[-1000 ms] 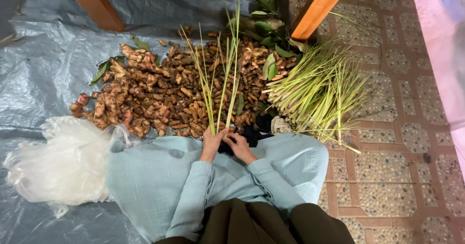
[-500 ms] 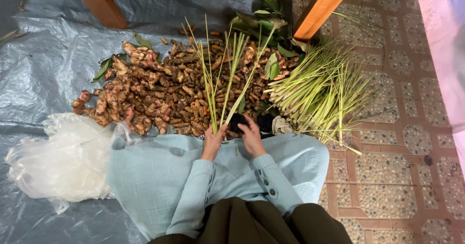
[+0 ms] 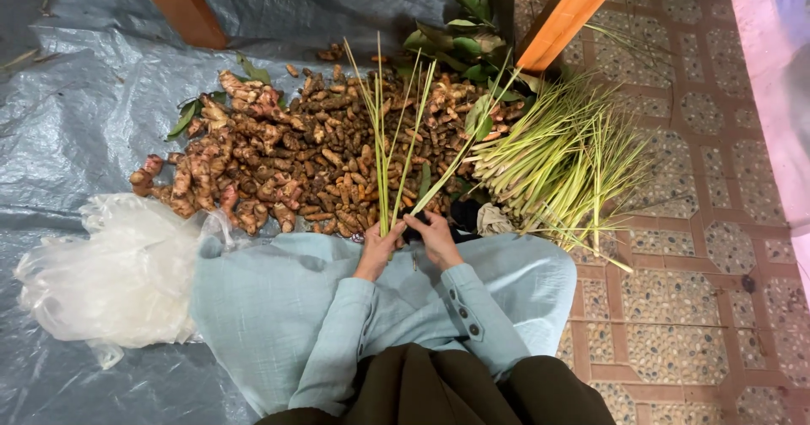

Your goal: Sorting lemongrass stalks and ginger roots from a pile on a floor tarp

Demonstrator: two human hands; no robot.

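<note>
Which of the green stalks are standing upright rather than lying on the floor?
The few thin green lemongrass stalks gripped at their base by the left hand and right hand; the large green stalk pile lies flat to the right.

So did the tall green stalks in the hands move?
Yes. The stalks held by the left hand and right hand have fanned out, tips leaning right toward the orange table leg, over the pile of roots.

Pale green stalks (image 3: 396, 151), brown and orange roots (image 3: 278, 163), grey-blue tarp (image 3: 76, 87), pale teal garment (image 3: 278, 307), translucent white bag (image 3: 110, 281), pebble-patterned terracotta floor tiles (image 3: 700, 307), orange-brown worktop leg (image 3: 557, 24)
</note>
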